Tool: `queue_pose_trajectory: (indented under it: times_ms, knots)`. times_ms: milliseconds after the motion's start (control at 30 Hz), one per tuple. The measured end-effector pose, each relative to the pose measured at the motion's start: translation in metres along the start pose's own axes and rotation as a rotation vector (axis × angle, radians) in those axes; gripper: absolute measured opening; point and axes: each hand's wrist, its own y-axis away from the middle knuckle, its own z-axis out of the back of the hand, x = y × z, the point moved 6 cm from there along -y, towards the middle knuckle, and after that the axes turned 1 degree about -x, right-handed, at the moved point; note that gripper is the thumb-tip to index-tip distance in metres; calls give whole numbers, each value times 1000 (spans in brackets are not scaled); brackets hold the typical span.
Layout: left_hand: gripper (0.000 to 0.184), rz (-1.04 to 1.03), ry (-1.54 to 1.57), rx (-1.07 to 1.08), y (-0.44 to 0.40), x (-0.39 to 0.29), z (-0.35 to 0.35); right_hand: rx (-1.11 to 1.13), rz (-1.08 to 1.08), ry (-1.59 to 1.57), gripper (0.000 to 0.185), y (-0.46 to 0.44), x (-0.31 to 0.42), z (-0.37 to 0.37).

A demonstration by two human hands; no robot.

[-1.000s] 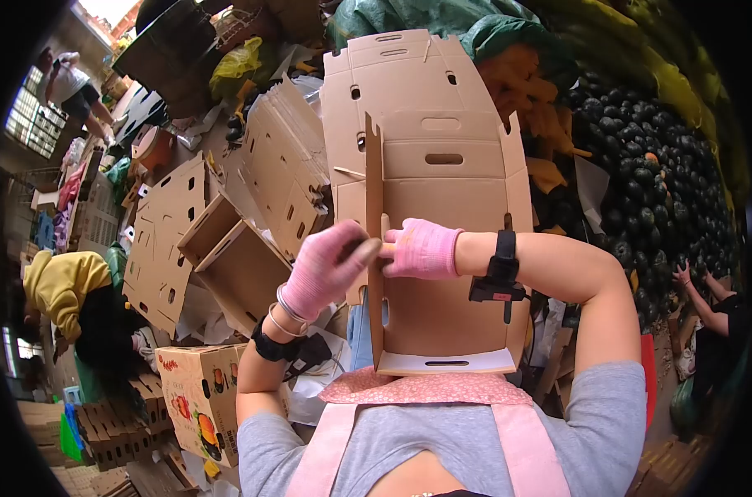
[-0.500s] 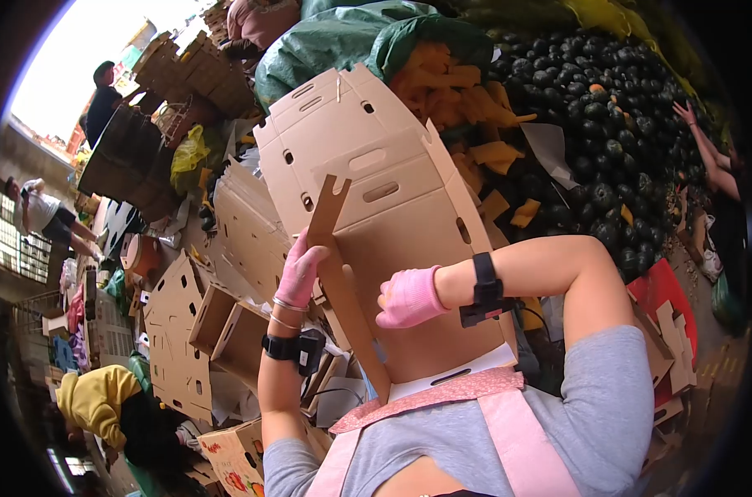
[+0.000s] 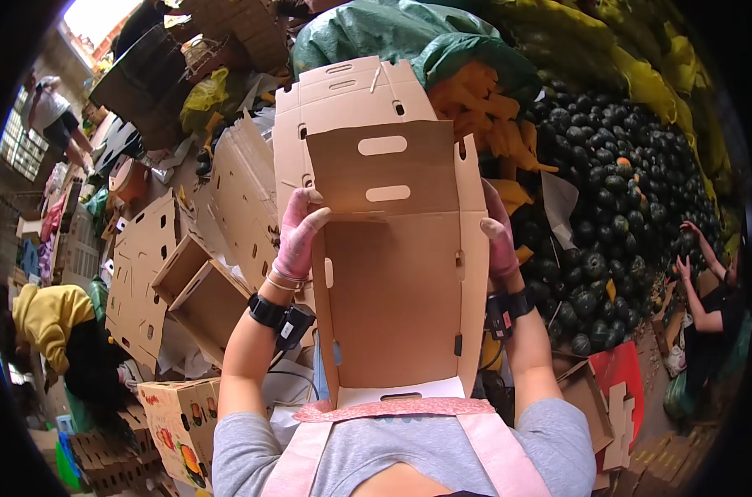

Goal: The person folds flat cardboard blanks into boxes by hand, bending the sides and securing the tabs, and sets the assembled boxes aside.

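A partly folded cardboard box (image 3: 392,306) lies lengthwise in front of my body, its near end against my pink apron (image 3: 401,406). Both long side walls stand up. A far panel (image 3: 384,192) with two oval hand holes is raised across it. My left hand (image 3: 297,236), in a pink glove, grips the top of the left wall near the far corner. On the opposite side, my gloved right hand (image 3: 500,236) holds the right wall, thumb over its edge and fingers mostly hidden outside. More flat cardboard (image 3: 351,83) with slots extends behind the raised panel.
Flat cardboard sheets (image 3: 248,182) and an open box (image 3: 202,290) are at left. A printed carton (image 3: 177,427) stands lower left. Dark green squashes (image 3: 616,207) are heaped at right beside a green tarp (image 3: 392,37). Co-workers are at both sides, one in a yellow top (image 3: 53,319).
My right hand has moved from over the box interior to the right wall. The left wall has swung more upright, and the far panel now stands across the box. My view has shifted.
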Motion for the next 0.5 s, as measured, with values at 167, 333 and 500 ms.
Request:
queue_pose_trajectory:
  times_ms: [167,333,500]
  knots:
    - [38,215,-309,71,1,-14,-16,54,59,251,66,-19,-6,-7]
    - [59,262,-154,19,3,21,8,349,155,407,24,-13,7,-14]
    - [52,38,-72,-79,-4,5,-13,128,-41,390,39,-12,-7,-3]
